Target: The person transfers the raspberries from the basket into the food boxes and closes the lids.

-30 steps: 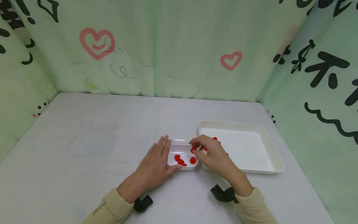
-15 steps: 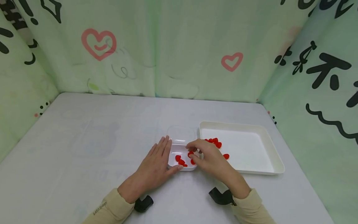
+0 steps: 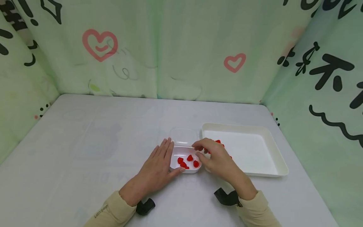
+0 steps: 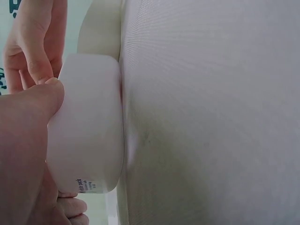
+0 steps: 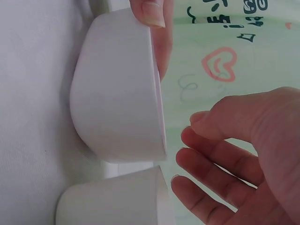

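A small white box (image 3: 175, 154) with its clear lid (image 3: 185, 135) laid back stands at the table's middle. Several small red pieces (image 3: 190, 158) lie in it; their exact kind is too small to tell. My left hand (image 3: 154, 168) rests along the box's left side with straight fingers, its thumb (image 4: 49, 96) on the near rim. Over the box's right edge hovers my right hand (image 3: 216, 157), fingers loosely bent. In the right wrist view nothing shows between its thumb and fingers (image 5: 211, 180). Other red pieces (image 3: 217, 141) in the white tray are partly hidden behind this hand.
The shallow white tray (image 3: 272, 151) stands just right of the box on a white-covered table (image 3: 85, 142). Green printed curtains (image 3: 181, 47) hang behind and at both sides. A black strap part (image 3: 227, 197) sticks out at the right wrist.
My right hand lowered a red piece into the box, let it go, and drew back to the right and slightly up. The left hand keeps its place.
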